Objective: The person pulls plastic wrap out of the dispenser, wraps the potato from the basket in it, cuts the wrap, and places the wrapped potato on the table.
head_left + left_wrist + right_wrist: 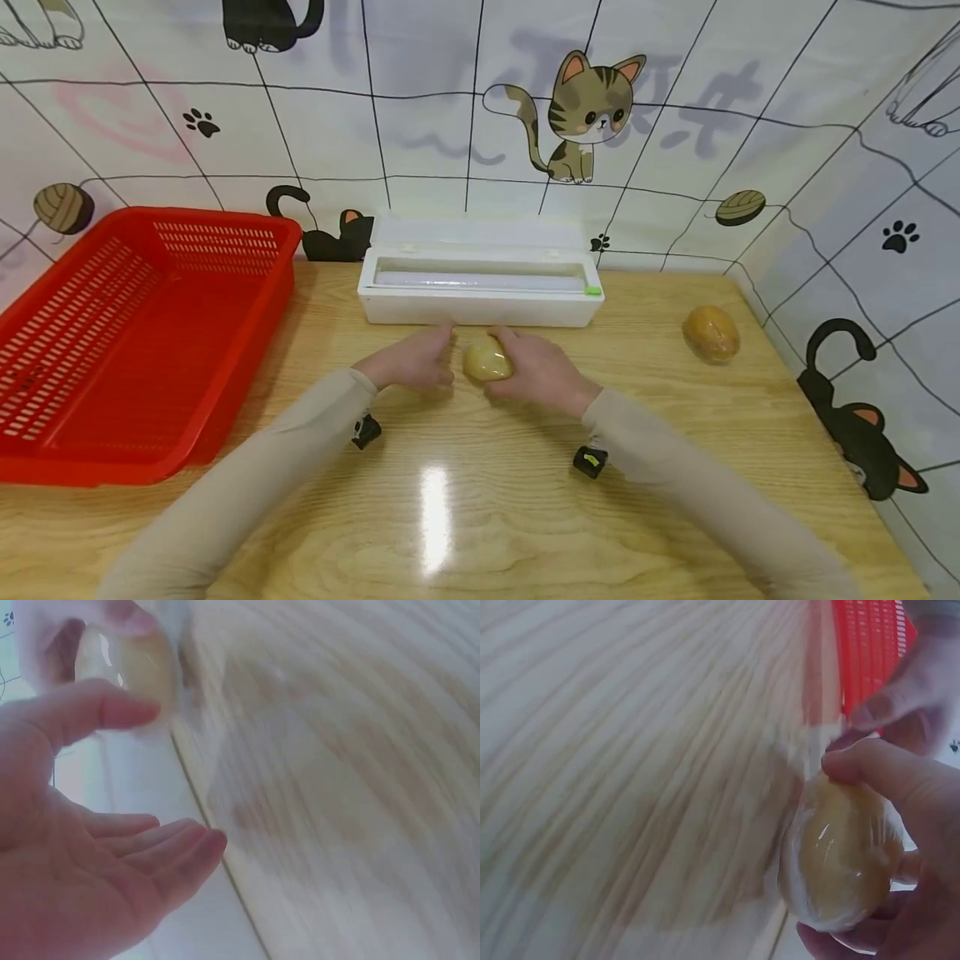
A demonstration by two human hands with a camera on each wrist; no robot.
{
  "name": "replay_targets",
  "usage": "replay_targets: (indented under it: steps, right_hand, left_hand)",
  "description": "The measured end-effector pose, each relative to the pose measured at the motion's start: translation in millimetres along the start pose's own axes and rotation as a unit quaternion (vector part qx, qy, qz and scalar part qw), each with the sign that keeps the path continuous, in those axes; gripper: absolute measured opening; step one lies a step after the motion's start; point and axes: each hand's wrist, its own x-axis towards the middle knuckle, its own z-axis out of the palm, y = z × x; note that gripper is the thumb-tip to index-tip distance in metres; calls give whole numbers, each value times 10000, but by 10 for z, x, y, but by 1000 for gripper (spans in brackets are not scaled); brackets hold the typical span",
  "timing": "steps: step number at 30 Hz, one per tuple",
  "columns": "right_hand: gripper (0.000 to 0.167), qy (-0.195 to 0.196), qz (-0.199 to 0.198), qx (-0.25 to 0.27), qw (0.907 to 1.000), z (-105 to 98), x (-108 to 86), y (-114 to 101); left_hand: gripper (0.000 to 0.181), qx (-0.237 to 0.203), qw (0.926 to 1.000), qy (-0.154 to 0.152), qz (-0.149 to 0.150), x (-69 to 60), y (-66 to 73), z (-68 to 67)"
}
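Note:
My right hand grips a yellowish potato wrapped in shiny clear film, just above or on the wooden table. In the right wrist view, the thumb lies across one end of the potato and the fingers curl round its far side. To its left is my left hand, holding nothing. The left wrist view shows that hand with its palm turned up and its fingers loosely extended, the thumb close to the potato. Whether the thumb touches it I cannot tell.
Behind the hands stands a white cling film dispenser, lid up, with a roll of film inside. A red plastic basket is at the left. Another wrapped potato lies at the right. Cat-patterned sheeting borders the table.

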Motion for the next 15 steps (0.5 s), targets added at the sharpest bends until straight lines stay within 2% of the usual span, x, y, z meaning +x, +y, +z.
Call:
replay_targets:
  steps: [5,9,15]
  right_hand:
    - [74,309,324,-97,9989,-122,-221,226]
    - [73,570,669,-255,9958,-197,-405,453]
    - [69,684,1445,-776,9841,-351,-605,773]
  left_hand:
    - [77,254,9988,93,-397,-96,-53,-83]
    - [72,357,9975,257,-552,-166,-100,-108]
    - [65,553,9962,485,-473,-241,-172,-110]
